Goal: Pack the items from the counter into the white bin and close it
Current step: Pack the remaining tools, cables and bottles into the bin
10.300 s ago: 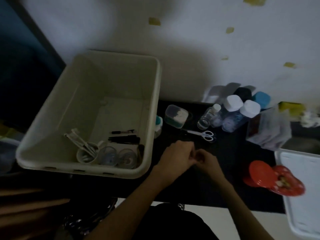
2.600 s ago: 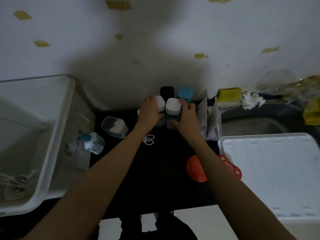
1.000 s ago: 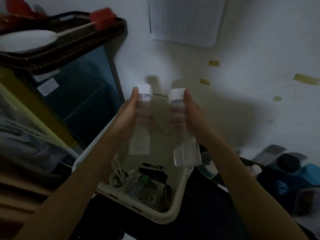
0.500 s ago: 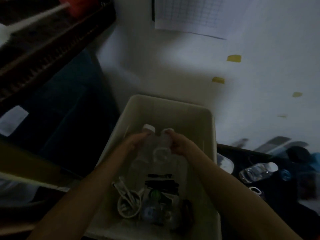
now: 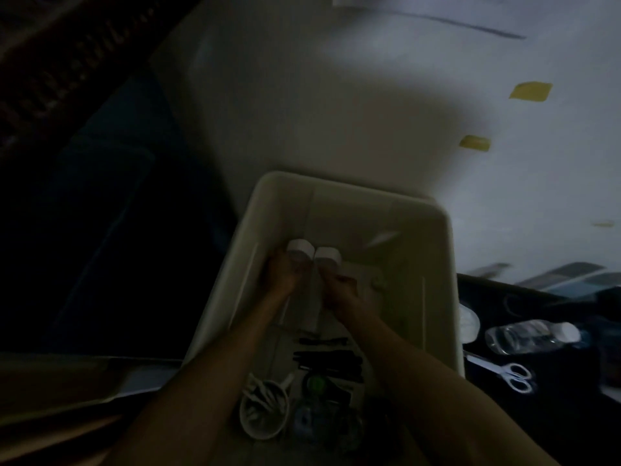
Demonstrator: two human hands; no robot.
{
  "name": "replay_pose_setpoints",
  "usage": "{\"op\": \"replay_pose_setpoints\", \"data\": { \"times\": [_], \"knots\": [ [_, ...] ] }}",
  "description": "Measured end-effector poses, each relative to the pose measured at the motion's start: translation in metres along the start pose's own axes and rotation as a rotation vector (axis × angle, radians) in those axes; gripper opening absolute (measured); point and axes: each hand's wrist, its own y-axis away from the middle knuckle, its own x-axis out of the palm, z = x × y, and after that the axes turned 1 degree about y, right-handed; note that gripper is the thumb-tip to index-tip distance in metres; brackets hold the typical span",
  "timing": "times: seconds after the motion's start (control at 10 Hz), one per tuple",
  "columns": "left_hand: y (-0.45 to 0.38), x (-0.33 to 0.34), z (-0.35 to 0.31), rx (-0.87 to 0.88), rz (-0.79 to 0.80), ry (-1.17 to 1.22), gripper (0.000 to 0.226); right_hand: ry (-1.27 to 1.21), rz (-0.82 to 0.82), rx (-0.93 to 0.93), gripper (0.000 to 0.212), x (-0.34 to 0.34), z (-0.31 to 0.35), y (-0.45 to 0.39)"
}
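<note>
Both hands grip clear bottles inside the white bin [image 5: 447,297]: left hand [image 5: 281,274] around the left bottle [image 5: 299,247], right hand [image 5: 337,286] around the right bottle [image 5: 327,256], caps side by side near its far wall.

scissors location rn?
Head view, lower right: the scissors lie on the dark counter outside the white bin, just below a fallen clear bottle.
</note>
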Motion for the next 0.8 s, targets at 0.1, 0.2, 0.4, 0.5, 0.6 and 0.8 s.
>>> {"op": "replay_pose_setpoints", "data": {
  "times": [0.1,0.2,0.4,0.5,0.6,0.8],
  "knots": [
    [0.007,-0.001,0.002,0.063,-0.043,-0.051,0.044,0.084,-0.02,-0.029,0.105,0.006,0.002,0.006],
    [0.011,-0.004,0.001,0.066,-0.043,0.031,0.038,0.139,-0.063,-0.109,0.074,0.009,0.008,0.023],
    [0.006,0.0,0.014,0.164,-0.003,-0.175,0.055,0.348,0.075,-0.126,0.059,-0.006,0.004,0.027],
    [0.011,0.001,0.011,0.278,-0.003,-0.235,0.059,0.439,0.099,-0.074,0.041,-0.02,0.001,0.023],
    [0.009,0.012,0.012,0.362,0.031,-0.478,0.087,0.707,0.1,-0.121,0.035,-0.034,-0.005,0.023],
    [0.01,0.024,0.016,0.332,0.097,-0.519,0.105,1.042,0.292,-0.103,0.036,-0.04,-0.028,0.025]
  ]
}}
